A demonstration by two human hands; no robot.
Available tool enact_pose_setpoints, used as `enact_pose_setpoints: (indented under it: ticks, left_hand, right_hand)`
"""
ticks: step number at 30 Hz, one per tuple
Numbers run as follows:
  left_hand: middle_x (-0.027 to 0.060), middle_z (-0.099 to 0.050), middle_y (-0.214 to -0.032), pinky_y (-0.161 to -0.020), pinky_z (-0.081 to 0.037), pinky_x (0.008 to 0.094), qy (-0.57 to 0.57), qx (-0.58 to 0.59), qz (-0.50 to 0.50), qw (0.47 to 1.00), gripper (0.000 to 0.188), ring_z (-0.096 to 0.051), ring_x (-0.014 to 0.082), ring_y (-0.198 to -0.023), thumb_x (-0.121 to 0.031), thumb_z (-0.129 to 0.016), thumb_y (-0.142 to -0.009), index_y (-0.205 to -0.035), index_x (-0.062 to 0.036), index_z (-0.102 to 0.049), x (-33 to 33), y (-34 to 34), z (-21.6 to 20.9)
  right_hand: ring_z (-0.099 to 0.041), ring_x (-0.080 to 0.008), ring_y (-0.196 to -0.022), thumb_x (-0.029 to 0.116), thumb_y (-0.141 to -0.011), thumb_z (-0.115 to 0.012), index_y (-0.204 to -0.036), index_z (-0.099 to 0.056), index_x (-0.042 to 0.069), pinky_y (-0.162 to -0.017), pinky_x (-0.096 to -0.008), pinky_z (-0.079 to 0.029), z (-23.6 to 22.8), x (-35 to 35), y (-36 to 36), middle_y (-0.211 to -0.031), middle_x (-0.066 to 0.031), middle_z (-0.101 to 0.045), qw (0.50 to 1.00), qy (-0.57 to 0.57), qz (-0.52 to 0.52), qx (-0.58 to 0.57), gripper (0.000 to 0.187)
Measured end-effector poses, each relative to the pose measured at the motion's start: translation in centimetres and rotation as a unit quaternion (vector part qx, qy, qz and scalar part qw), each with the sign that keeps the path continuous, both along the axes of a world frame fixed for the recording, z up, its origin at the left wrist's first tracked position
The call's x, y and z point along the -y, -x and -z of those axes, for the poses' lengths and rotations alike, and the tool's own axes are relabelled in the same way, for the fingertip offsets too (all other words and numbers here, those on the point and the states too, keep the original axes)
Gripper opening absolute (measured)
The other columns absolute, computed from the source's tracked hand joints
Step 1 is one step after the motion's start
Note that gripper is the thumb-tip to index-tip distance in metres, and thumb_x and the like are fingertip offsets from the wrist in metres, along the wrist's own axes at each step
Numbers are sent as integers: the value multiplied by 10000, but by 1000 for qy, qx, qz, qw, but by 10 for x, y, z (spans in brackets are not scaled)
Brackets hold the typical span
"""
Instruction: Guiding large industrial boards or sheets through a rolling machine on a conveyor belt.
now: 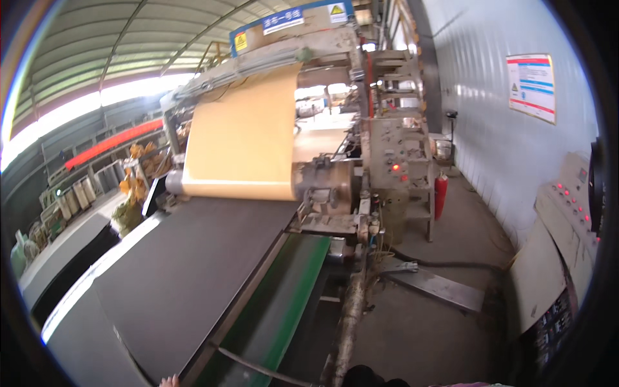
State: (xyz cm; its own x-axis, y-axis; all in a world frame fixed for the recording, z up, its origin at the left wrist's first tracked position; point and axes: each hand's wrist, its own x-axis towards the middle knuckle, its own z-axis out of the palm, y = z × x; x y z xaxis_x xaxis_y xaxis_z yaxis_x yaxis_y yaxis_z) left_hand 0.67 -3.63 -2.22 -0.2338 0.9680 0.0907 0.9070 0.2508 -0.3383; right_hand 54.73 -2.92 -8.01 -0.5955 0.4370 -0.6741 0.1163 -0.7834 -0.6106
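Observation:
Only the fingertips of my left hand (169, 382) show, at the lower edge of the view. They are at the near right corner of a large dark grey sheet (200, 271); whether they grip its edge or just touch it cannot be made out. The sheet lies flat and reaches back to a wide roller, beneath a broad tan web (245, 129) that hangs from the machine frame. At the left, another dark sheet (97, 335) meets its edge. My right hand is out of view.
A green-edged belt (277, 303) runs right of the sheet, beside a worn pipe (351, 316). A control panel (393, 155) with red lights and a red fire extinguisher (441, 195) stand farther back. A metal plate (445, 290) lies on the floor near a console (561, 219).

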Motion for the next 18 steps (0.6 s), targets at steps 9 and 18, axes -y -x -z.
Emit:
enact_pose_setpoints:
  ticks: [9, 18]
  left_hand:
    - [160, -667, -954, -837, -454, 424, -107, 210, -160, 959, 747, -616, 309, -968, -640, -298, -880, -900, -10, -699, -182, -124, -25]
    - [171, -629, -1027, -902, -431, 410, -402, 209, -97, 886, 342, -572, 317, -1006, -270, -642, -784, -978, 12, -636, -83, -39, -33]
  right_hand:
    - [-504, -93, -447, 236, -902, -504, -1059, -568, -14, -392, -220, -398, -38, -27, -3, -702, -91, -621, 994, 10, -21, 107, 302]
    - [-432, -85, -374, 149, -883, -471, -1068, -504, -1, -294, -212, -322, -23, -13, 8, -642, -90, -572, 985, 143, 28, 97, 240]
